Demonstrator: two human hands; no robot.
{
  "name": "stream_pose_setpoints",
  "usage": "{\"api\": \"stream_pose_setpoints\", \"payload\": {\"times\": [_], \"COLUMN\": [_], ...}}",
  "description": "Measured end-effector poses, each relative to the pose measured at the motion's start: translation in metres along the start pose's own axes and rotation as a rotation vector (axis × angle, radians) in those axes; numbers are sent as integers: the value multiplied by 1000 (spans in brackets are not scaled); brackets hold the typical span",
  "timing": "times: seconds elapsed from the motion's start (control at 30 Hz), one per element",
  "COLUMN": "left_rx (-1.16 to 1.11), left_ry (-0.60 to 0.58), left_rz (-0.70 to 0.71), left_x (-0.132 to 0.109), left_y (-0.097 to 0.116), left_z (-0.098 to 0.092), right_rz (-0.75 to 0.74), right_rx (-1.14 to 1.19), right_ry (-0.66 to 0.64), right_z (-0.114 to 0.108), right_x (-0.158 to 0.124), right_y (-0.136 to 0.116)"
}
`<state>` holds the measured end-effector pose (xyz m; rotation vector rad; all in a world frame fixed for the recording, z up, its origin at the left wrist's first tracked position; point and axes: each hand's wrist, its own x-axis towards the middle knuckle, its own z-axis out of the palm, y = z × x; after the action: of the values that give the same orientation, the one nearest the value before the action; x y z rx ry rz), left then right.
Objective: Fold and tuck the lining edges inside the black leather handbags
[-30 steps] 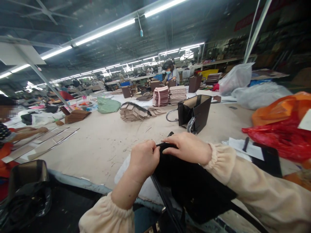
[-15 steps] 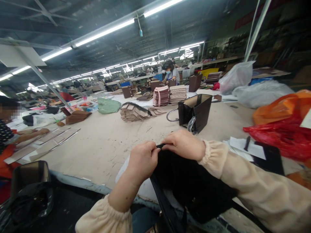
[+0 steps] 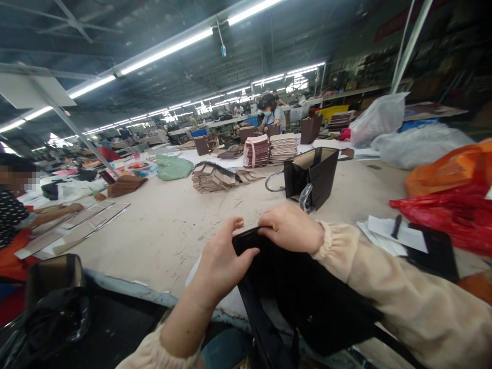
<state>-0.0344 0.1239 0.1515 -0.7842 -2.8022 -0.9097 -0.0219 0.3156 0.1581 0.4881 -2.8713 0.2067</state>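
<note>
A black bag hangs open over the table's near edge, its dark inside facing me. My right hand pinches the bag's upper rim between thumb and fingers. Beside it, my left hand has its thumb and fingers apart around the rim's left corner, not gripping it. Beyond my hands stands a dark brown boxy handbag with a clear-wrapped handle. The lower part of the black bag runs out of view.
Strips of tan pieces and a bound maroon stack lie farther back. Orange and red plastic bags are at right, near a white paper. A co-worker's arm reaches over flat panels at left.
My left hand has let go of the bag's rim, and its thumb and fingers have spread apart. My right hand keeps its pinch in nearly the same place.
</note>
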Motion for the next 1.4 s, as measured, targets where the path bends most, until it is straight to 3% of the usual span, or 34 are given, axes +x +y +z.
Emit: {"api": "stream_pose_setpoints", "payload": {"times": [0.17,0.5,0.73,0.97,1.23,1.4], "left_rx": [7,-30,-77,-106,-52,-23], "left_ry": [-136,-154,-67,-21,45,41], "left_rz": [-174,-120,-129,-200,-166,-151], "left_x": [-11,2,-4,-6,-8,-8], "left_y": [-9,-20,-18,-15,-8,-8], "left_z": [-6,-3,2,4,6,7], "right_rz": [40,26,12,-19,-120,-162], "right_rx": [-9,86,258,236,286,266], "right_ry": [10,36,59,55,268,261], "right_z": [0,5,9,7,0,2], "right_x": [-1,-3,-8,-12,-19,-11], "right_y": [-5,5,15,16,-5,-19]}}
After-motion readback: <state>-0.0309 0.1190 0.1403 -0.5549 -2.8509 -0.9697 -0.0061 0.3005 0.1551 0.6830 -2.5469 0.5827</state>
